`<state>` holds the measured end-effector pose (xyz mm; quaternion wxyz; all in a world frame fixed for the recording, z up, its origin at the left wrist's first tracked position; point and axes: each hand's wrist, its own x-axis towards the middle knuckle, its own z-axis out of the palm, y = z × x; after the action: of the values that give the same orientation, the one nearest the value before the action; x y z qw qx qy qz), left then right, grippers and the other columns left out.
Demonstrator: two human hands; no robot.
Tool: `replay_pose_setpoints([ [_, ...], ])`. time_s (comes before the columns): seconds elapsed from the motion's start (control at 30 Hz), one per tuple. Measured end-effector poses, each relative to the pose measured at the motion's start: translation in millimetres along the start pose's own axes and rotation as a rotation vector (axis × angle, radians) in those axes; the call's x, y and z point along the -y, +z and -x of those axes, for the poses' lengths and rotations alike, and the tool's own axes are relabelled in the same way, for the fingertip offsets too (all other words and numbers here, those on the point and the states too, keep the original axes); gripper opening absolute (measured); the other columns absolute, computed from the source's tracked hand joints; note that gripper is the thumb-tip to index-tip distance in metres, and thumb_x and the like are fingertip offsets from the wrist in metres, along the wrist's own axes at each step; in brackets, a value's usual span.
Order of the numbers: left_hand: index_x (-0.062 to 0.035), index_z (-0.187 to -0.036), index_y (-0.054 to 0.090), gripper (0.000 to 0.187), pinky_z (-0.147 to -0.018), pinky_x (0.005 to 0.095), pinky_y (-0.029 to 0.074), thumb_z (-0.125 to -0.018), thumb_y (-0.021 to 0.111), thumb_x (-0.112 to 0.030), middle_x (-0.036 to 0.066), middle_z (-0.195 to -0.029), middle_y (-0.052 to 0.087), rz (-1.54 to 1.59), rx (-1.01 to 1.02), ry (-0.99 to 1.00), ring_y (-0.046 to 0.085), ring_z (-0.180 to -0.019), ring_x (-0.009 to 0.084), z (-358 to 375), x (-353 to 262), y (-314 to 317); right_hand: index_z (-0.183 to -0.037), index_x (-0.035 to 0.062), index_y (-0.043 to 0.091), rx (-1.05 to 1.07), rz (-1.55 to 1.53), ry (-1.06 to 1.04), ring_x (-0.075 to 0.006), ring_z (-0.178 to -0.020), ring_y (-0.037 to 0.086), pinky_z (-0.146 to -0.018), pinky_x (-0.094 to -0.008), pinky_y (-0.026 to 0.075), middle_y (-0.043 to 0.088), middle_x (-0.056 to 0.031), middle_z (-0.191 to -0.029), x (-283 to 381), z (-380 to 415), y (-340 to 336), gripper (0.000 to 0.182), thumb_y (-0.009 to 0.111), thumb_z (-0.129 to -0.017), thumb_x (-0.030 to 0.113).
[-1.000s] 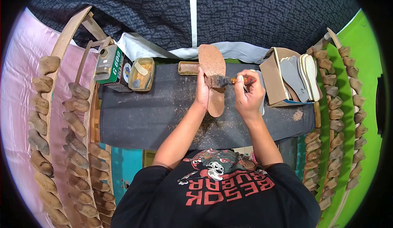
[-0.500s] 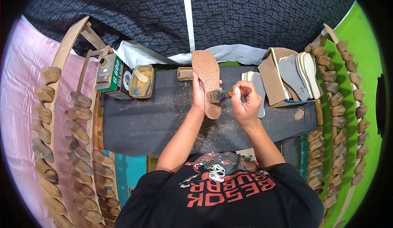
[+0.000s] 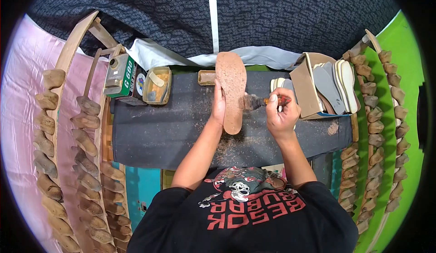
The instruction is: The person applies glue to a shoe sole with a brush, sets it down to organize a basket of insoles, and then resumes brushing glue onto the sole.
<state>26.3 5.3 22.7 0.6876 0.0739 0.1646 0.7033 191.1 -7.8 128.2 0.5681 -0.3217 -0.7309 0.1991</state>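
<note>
My left hand (image 3: 219, 106) grips a tan, speckled shoe sole (image 3: 232, 87) by its left edge and holds it upright above the table. The fingers are mostly hidden behind it. In my right hand (image 3: 283, 116) is a brush (image 3: 255, 101) with a red handle, its blurred dark bristles at the right edge of the sole. Thumb and fingers close around the handle. Brown crumbs lie scattered over the dark cloth of the table (image 3: 150, 137) beneath.
At the left stand a green can (image 3: 120, 78) and a dirty tub (image 3: 157, 86). A small tray (image 3: 206, 77) lies behind the sole. On the right, a cardboard box (image 3: 302, 87) holds several grey and white soles. Racks of wooden shoe lasts (image 3: 45, 120) flank both sides.
My right hand has drawn the brush to the right, from the face of the sole to its right edge. The sole stays in my left hand, slightly shifted.
</note>
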Motion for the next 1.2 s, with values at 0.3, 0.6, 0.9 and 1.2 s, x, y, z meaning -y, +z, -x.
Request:
replay_pose_setpoints([
  [0.3, -0.0097, -0.124, 0.06, 0.077, -0.07, 0.0352, 0.059, -0.098, 0.027, -0.074, 0.012, -0.093, 0.07, -0.123, 0.003, 0.003, 0.069, -0.076, 0.0212, 2, -4, -26, -0.096, -0.0002, 0.061, 0.135, -0.021, 0.03, -0.0112, -0.059, 0.057, -0.055, -0.0263, 0.048, 0.061, -0.0062, -0.074, 2, 20, 14, 0.008, 0.066, -0.091, 0.003],
  [0.6, -0.0144, -0.139, 0.054, 0.076, -0.079, 0.0338, 0.058, -0.099, 0.026, -0.073, 0.001, -0.121, 0.066, -0.104, 0.024, 0.015, 0.067, -0.096, 0.0164, 10, 2, -43, -0.097, 0.0002, 0.061, 0.016, -0.031, 0.092, -0.0076, -0.06, 0.059, -0.055, -0.0247, 0.049, 0.064, -0.0036, -0.07, -21, -11, 27, 0.008, 0.066, -0.092, 0.003],
  [0.9, -0.0139, -0.132, 0.057, 0.073, -0.074, 0.0338, 0.056, -0.099, 0.03, -0.073, 0.005, -0.111, 0.068, -0.164, -0.059, 0.021, 0.067, -0.091, 0.0202, 26, 0, -34, -0.099, 0.0002, 0.061, 0.015, -0.035, 0.109, -0.007, -0.062, 0.06, -0.055, -0.0236, 0.049, 0.064, -0.0032, -0.072, -31, -1, 30, 0.007, 0.064, -0.095, 0.005],
  [1.2, -0.0086, -0.13, 0.057, 0.08, -0.068, 0.0315, 0.057, -0.098, 0.028, -0.075, 0.007, -0.101, 0.068, -0.247, -0.054, -0.042, 0.067, -0.081, 0.0175, 41, 17, -39, -0.104, 0.0014, 0.061, 0.128, -0.05, 0.078, -0.0063, -0.068, 0.06, -0.059, -0.0227, 0.048, 0.065, -0.0037, -0.081, -27, -8, 38, 0.009, 0.063, -0.099, 0.009],
])
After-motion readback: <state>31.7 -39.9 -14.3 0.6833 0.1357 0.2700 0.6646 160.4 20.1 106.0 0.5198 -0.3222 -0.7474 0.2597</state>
